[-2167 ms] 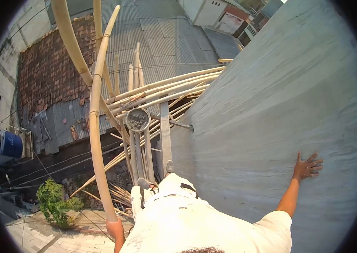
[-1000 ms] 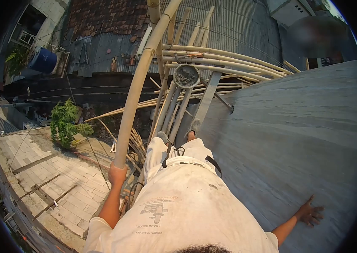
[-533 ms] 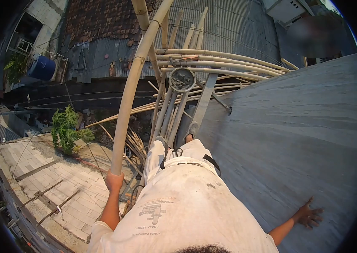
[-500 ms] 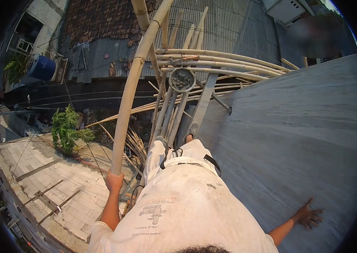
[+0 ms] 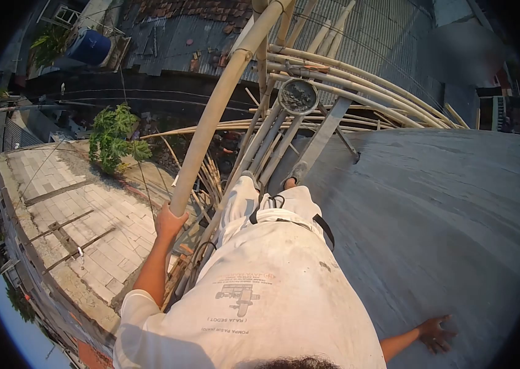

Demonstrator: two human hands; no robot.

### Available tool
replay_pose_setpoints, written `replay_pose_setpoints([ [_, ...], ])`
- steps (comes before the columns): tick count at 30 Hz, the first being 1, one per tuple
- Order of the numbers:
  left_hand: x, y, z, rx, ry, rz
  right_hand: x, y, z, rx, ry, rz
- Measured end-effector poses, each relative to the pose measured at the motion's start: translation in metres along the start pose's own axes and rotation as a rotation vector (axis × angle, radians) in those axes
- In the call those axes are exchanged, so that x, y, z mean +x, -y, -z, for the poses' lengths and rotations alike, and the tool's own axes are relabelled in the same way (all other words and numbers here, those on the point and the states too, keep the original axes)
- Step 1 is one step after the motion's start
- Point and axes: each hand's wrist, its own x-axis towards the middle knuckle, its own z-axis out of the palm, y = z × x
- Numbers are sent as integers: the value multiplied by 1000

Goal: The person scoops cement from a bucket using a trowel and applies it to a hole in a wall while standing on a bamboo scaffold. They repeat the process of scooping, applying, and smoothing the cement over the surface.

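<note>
Blue plastic marks the upper left of the frame: one barrel (image 5: pixel 90 48) on a rooftop, with one leafy green plant (image 5: pixel 114 136) just below and right of it. Beneath that, at centre left, lies one paved flat roof (image 5: pixel 82 215) of pale tiles.

Your left hand (image 5: pixel 169 222), left of centre, is wrapped tight around one thick bamboo pole (image 5: pixel 223 104), fingers closed about its lower end. The pole runs up and to the right from your grip, out past the top edge of the frame.

Right of the pole, in the upper middle, you stand on a platform of lashed bamboo poles (image 5: pixel 272 138); there are several, too bunched to count exactly. One round bucket (image 5: pixel 297 96) holding grey mix sits on them near the top centre. Your two feet show just below it, one shoe (image 5: pixel 297 172) on a flat plank beside the poles.

The right half of the frame is one grey plastered wall (image 5: pixel 444 203). Your right hand (image 5: pixel 436 334), at lower right, lies flat against it with fingers spread apart, holding nothing.
</note>
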Motion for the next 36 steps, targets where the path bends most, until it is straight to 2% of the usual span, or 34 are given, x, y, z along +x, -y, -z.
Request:
replay_pose_setpoints([
  [1,10,-4,-1,-1,-8,-29,8,19,9,186,24,-15],
  [2,21,-9,-1,-4,-20,-60,14,33,7,202,24,-7],
  [4,32,-46,20,-69,35,-103,23,57,1,153,-9,131],
  [6,50,-69,24,-153,-47,-189,23,71,-20,124,22,164],
  [8,61,-89,28,-127,-14,-183,18,76,-34,93,50,201],
  [11,73,-100,18,-82,-7,-153,9,84,-45,128,-46,247],
  [13,70,-103,19,-63,-30,-127,9,84,-40,-64,6,271],
  [15,67,-110,21,-27,-54,-80,11,87,-34,-106,22,276],
  [19,70,-108,14,-63,-90,-116,16,93,-14,-263,-2,270],
  [22,67,-111,18,-66,-107,-112,15,94,-13,-261,26,262],
  [26,65,-111,17,-53,-93,-70,21,123,-1,-280,48,137],
  [28,66,-110,14,-54,-83,-67,32,169,27,459,162,-92],
  [30,67,-114,17,-69,-85,-59,54,247,140,1867,985,-356],
  [32,64,-115,20,-72,-63,-43,71,278,218,2724,1267,108],
  [33,64,-114,18,-72,-60,-20,87,293,267,3068,1242,421],
  [34,66,-112,15,-68,-80,-34,95,302,307,3351,1343,570],
  [36,62,-115,20,-47,-77,-31,113,310,365,3733,1478,1218],
])
